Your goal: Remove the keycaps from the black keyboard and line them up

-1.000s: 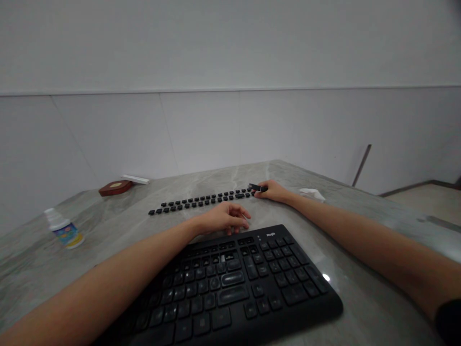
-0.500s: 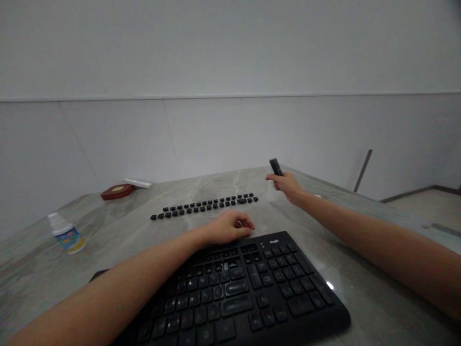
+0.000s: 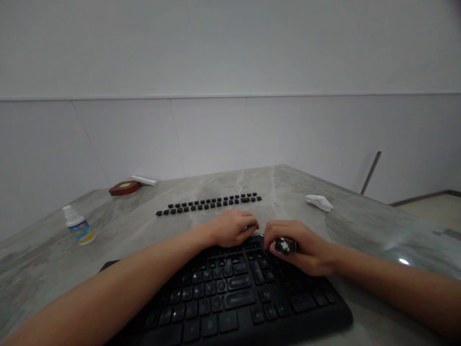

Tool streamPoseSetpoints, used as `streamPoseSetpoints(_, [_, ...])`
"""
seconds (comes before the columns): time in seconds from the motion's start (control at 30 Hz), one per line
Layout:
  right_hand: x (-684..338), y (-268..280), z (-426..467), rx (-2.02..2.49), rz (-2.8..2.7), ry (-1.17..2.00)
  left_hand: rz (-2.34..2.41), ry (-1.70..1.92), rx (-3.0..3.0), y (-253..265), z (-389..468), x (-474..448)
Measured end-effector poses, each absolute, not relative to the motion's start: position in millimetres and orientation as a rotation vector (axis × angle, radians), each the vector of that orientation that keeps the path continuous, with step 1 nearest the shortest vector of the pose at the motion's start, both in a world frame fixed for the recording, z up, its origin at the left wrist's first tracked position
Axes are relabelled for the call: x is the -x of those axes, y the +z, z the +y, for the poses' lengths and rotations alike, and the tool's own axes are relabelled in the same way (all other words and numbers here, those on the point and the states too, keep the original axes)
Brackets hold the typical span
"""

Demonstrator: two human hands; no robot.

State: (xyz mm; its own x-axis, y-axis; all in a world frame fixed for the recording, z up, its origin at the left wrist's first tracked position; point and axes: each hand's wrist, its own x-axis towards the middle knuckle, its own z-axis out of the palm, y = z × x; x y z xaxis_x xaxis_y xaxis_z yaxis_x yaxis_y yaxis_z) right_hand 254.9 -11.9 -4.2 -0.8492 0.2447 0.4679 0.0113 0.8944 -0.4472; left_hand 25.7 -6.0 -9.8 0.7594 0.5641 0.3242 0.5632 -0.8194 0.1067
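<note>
A black keyboard (image 3: pixel 239 299) lies close in front of me, with open sockets along its top row where caps are off. My left hand (image 3: pixel 235 228) rests over its back edge, fingers curled and closed against that edge; the fingertips are partly hidden. My right hand (image 3: pixel 300 245) is wrapped round a black-handled tool (image 3: pixel 285 245) with a pale mark on its end. A thin metal tip shows from the tool by the keyboard's top edge. Beyond the hands, several loose black keycaps (image 3: pixel 212 206) lie in two rows on the marbled table.
A white spray bottle (image 3: pixel 79 228) with a blue label stands at left. A reddish-brown box (image 3: pixel 124 188) and a white strip (image 3: pixel 143 180) lie at the back left. On the right is a crumpled white tissue (image 3: pixel 319 202). A pale wall stands behind the table (image 3: pixel 201 179).
My right hand has come down and toward me with the tool, from above the table's far right to the keyboard's top edge. My left hand has stayed by the back edge.
</note>
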Motion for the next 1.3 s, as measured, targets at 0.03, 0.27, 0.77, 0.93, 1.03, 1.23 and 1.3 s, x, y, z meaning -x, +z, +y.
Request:
streamPoseSetpoints(0.03, [-252.2,-2.7,-11.1,0.195,-2.51,0.583,0.935,0.636,-2.955,-9.1,-8.4,-26.6])
streamPoseSetpoints(0.27, [-257.7,-6.6,-10.6,0.041,-2.624,0.437,0.724,0.812,-2.641,-4.1,-27.2,-42.1])
streamPoseSetpoints(0.77, [-260.3,-7.1,-2.7,0.289,-2.624,0.434,0.831,0.587,-2.275,-10.1,-15.9,-37.5])
streamPoseSetpoints(0.93, [-264.9,-6.0,-1.0,0.181,-2.701,0.317,0.659,0.596,-2.325,-8.1,-14.3,-34.9])
streamPoseSetpoints(1.03, [-266.5,-3.4,-2.0,0.134,-2.681,0.303,0.635,0.571,-2.317,-6.9,-14.5,-34.8])
streamPoseSetpoints(1.23, [-269.7,0.8,-2.7,0.08,-2.68,0.231,0.613,0.583,-2.332,-5.8,-15.6,-35.4])
streamPoseSetpoints(1.3, [-270.5,0.8,-1.9,0.068,-2.689,0.191,0.648,0.587,-2.327,-6.1,-15.6,-35.7])
